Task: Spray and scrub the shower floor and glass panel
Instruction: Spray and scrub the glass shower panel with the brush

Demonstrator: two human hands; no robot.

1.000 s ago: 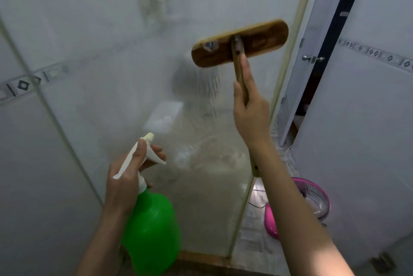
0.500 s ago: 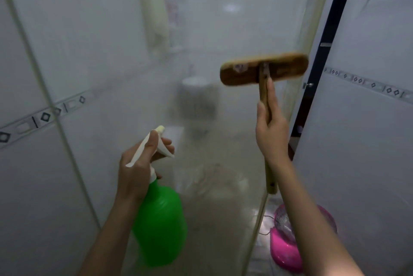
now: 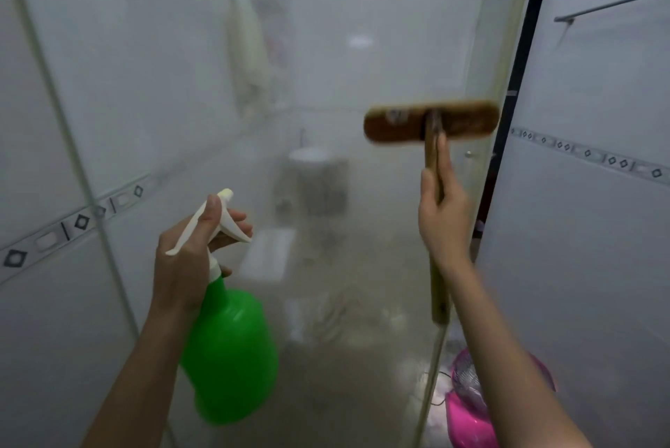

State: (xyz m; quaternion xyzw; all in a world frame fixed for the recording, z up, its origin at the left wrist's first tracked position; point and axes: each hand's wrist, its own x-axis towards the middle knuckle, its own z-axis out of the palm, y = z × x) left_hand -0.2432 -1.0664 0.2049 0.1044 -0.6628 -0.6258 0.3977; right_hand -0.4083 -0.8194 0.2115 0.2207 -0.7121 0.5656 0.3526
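The misty glass panel fills the middle of the view. My right hand grips the wooden handle of a scrub brush, forefinger stretched along the handle, with the brown brush head lying flat against the glass near its right edge. My left hand holds a green spray bottle by its white trigger head, nozzle aimed at the glass. The shower floor is only dimly visible through the glass.
White tiled walls with a patterned border stand on the left and right. A pink basket sits on the floor at lower right, past the glass edge. A dark door gap runs beside the glass. A rail hangs at upper right.
The brush head has levelled out and shifted right along the glass towards its edge. My view has lifted, and the spray bottle stays raised in my left hand.
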